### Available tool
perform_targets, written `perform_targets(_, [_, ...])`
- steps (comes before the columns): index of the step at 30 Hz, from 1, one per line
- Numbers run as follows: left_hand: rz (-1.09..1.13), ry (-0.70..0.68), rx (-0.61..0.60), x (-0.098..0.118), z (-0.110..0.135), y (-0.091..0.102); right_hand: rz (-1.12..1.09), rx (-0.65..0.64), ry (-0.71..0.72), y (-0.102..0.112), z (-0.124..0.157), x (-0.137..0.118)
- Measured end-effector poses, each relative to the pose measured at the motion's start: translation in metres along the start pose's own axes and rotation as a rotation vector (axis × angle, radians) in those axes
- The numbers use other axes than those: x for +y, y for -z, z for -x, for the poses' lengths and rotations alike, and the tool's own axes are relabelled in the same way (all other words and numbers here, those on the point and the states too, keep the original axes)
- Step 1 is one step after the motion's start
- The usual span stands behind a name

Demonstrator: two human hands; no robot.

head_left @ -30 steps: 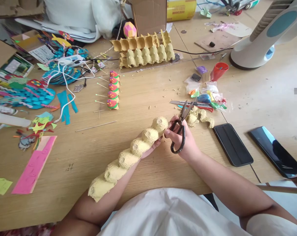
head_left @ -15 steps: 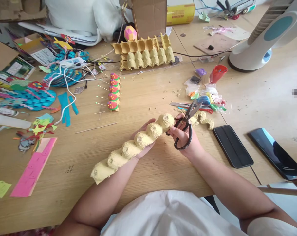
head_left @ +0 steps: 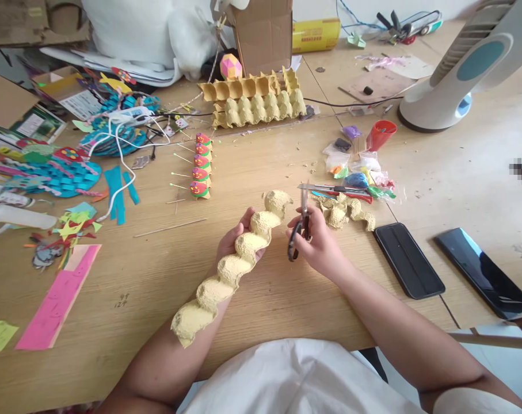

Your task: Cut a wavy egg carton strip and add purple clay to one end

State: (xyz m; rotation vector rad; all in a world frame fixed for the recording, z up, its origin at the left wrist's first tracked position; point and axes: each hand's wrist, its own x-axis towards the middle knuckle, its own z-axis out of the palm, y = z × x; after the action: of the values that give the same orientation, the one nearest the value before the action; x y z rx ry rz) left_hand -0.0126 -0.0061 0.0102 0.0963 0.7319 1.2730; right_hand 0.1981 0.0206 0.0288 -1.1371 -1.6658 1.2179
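Observation:
A long strip of yellow egg carton cups [head_left: 237, 267] rests in my left hand [head_left: 239, 233], whose fingers curl around it from behind. The strip slants from lower left to upper right, and its lower end lies over my left forearm. In my right hand [head_left: 316, 238] is a pair of scissors [head_left: 304, 221] with black handles, blades pointing away from me. The scissors are just right of the strip's upper end and apart from it. Cut scraps of egg carton [head_left: 338, 213] lie on the table beyond my right hand.
Painted caterpillar-like egg carton pieces [head_left: 201, 167] stand ahead on the table [head_left: 252, 161]. More egg cartons [head_left: 265, 106] lie at the back. Two phones [head_left: 410, 259] are at right, near bags of clay [head_left: 358, 178] and a red cup [head_left: 381, 135]. Pink paper [head_left: 57, 299] lies left.
My right hand and the scissors have moved away from the strip's upper end, and the scissors have turned upright. My left hand has tilted the strip more steeply.

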Motion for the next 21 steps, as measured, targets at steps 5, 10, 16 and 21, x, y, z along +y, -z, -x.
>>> perform_targets(5, [-0.005, -0.002, -0.003, -0.002, 0.005, -0.01, 0.371, -0.009, 0.123, -0.001, 0.004, 0.001])
perform_targets(10, [-0.052, 0.013, 0.052, -0.003, 0.012, -0.02, 0.464, 0.046, 0.126, 0.002, 0.004, 0.0])
perform_targets(16, [-0.076, 0.019, 0.075, -0.004, 0.014, -0.023, 0.571, 0.093, 0.19, 0.002, 0.003, 0.001])
perform_targets(21, [-0.087, 0.037, 0.052, -0.006, 0.014, -0.019, 0.627, 0.145, 0.224, 0.002, 0.002, 0.003])
